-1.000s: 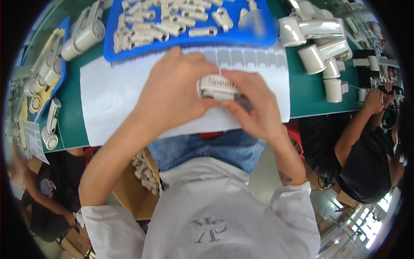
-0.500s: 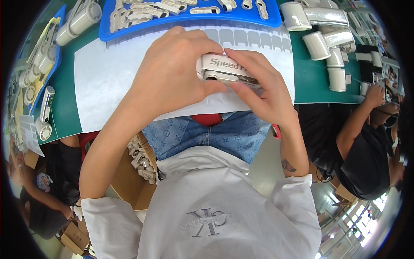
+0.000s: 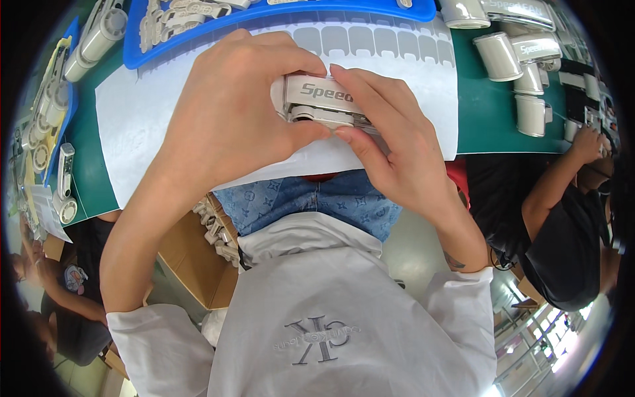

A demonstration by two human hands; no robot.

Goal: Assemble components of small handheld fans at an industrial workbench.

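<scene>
Hands are held close together above a white sheet (image 3: 165, 126) laid on the green table (image 3: 489, 112). A small white-and-silver device (image 3: 321, 102) is gripped between them, raised just over the sheet's near edge. It is pinched by the left hand (image 3: 225, 119), thumb beneath and fingers curled over its top. Its right end is clasped by the right hand (image 3: 397, 152), fingers pressed together. A blue tray (image 3: 278, 13) of pale parts is seen beyond the sheet.

The single head-worn fisheye camera looks steeply down from just above the person's chest, close on the left hand (image 3: 228, 109) and right hand (image 3: 397, 145), with the green table mat (image 3: 486, 112) toward twelve o'clock.
</scene>
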